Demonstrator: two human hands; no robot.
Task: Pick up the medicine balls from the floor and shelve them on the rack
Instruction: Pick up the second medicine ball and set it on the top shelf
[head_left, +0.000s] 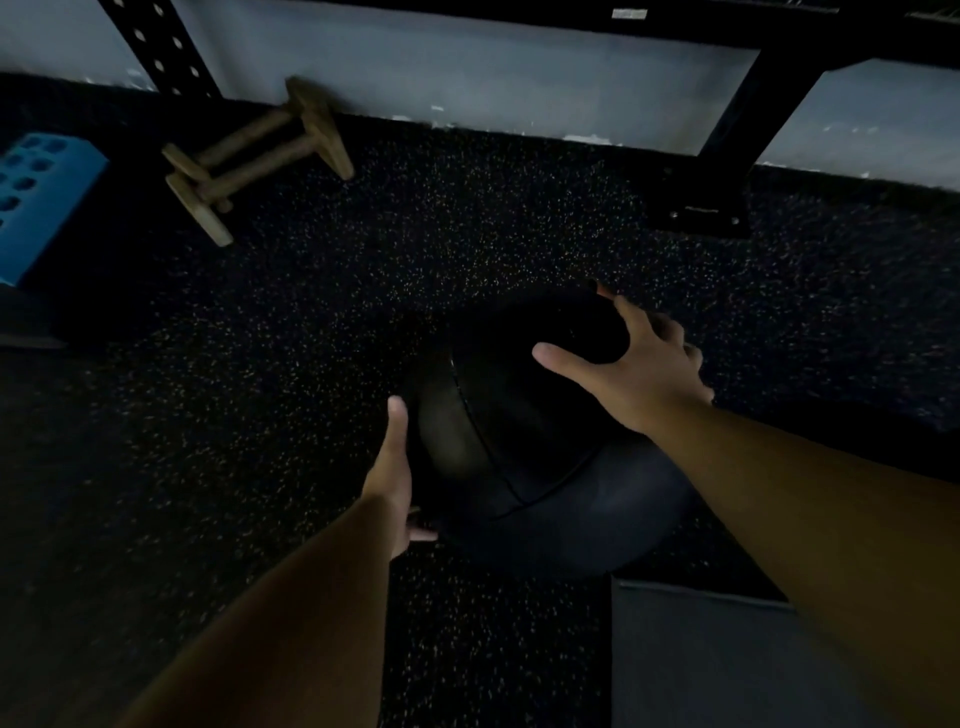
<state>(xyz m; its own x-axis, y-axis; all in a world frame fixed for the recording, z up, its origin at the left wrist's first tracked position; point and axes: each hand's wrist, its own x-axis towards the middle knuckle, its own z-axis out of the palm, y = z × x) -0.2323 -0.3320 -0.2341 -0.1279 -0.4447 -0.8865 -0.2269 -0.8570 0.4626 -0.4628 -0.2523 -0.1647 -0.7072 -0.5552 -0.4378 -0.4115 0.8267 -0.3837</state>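
A large black medicine ball (519, 431) sits low over the dark speckled floor in the middle of the view. My left hand (397, 478) presses flat against its left side, thumb up and fingers curled under the ball. My right hand (631, 366) is spread over the ball's upper right, fingers wide on its top. Both hands grip the ball between them. The black rack (737, 130) stands along the wall, its foot plate bolted to the floor at upper right. In this dim light I cannot tell whether the ball touches the floor.
Wooden parallettes (254, 156) lie against the wall at upper left. A blue perforated block (36, 202) sits at the far left. A perforated black upright (161, 47) rises at top left. My grey-clad leg (727, 660) is at lower right.
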